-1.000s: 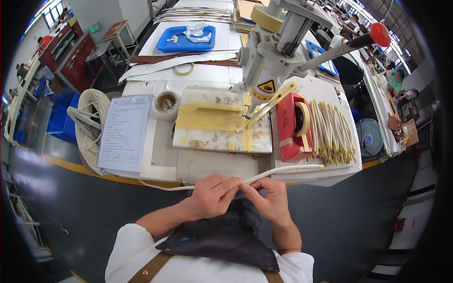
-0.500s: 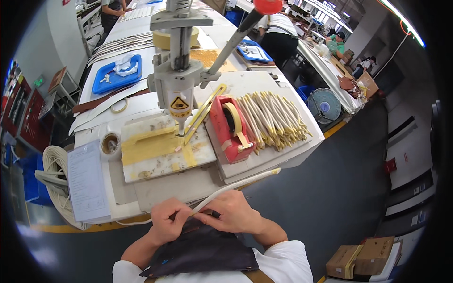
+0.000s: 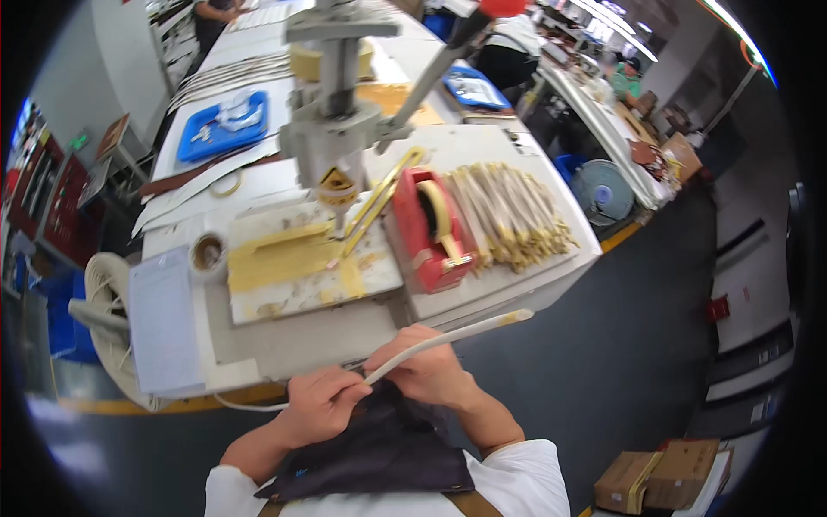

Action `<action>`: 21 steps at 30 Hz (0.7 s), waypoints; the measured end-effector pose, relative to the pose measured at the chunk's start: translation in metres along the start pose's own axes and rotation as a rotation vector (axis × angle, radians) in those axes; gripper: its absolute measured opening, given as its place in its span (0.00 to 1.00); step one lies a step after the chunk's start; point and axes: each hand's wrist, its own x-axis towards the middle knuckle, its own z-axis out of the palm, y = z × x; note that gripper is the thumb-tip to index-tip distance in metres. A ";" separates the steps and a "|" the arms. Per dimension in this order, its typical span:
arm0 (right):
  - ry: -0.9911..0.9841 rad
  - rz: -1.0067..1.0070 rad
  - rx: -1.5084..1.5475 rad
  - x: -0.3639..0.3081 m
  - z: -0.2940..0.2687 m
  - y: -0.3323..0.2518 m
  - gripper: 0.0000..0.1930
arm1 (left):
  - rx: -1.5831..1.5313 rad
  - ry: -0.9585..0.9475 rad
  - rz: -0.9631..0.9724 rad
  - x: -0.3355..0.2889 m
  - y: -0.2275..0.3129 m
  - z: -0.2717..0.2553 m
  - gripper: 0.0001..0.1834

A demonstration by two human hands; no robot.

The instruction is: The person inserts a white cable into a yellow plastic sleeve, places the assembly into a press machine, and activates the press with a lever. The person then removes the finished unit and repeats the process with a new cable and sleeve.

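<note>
My left hand (image 3: 319, 405) and my right hand (image 3: 431, 369) are closed side by side on a long white cord (image 3: 457, 334), just below the table's front edge. The cord's taped yellowish tip points up to the right past my right hand, and its other end trails left under the table edge. A dark apron (image 3: 379, 448) lies under both hands. On the white worktable (image 3: 482, 297) ahead stand a red tape dispenser (image 3: 426, 228) and a pile of finished yellow-tipped cord pieces (image 3: 508, 215).
A metal lever press (image 3: 340, 129) stands over a yellow-stained board (image 3: 301, 267). A paper sheet (image 3: 164, 319), a tape roll (image 3: 208, 254) and a coil of white cord (image 3: 99, 293) sit left. A blue tray (image 3: 224, 125) lies behind. Cardboard boxes (image 3: 663, 474) rest on the floor, right.
The view has swung left and tilted. Both hands stay on the cord, whose free end now rises further to the right.
</note>
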 end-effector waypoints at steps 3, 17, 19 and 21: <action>0.019 0.004 -0.030 -0.013 0.003 0.006 0.12 | -0.267 -0.161 -0.304 0.004 0.006 -0.002 0.08; 0.341 0.425 0.691 -0.015 0.035 0.000 0.27 | -1.104 -0.435 -0.898 0.005 -0.012 0.007 0.15; 0.276 0.627 0.723 -0.025 0.033 0.007 0.25 | -0.975 -0.308 -0.800 0.003 -0.004 0.003 0.15; 0.087 0.775 0.779 -0.043 0.025 0.019 0.19 | -0.698 -0.176 -0.613 0.000 -0.001 0.001 0.12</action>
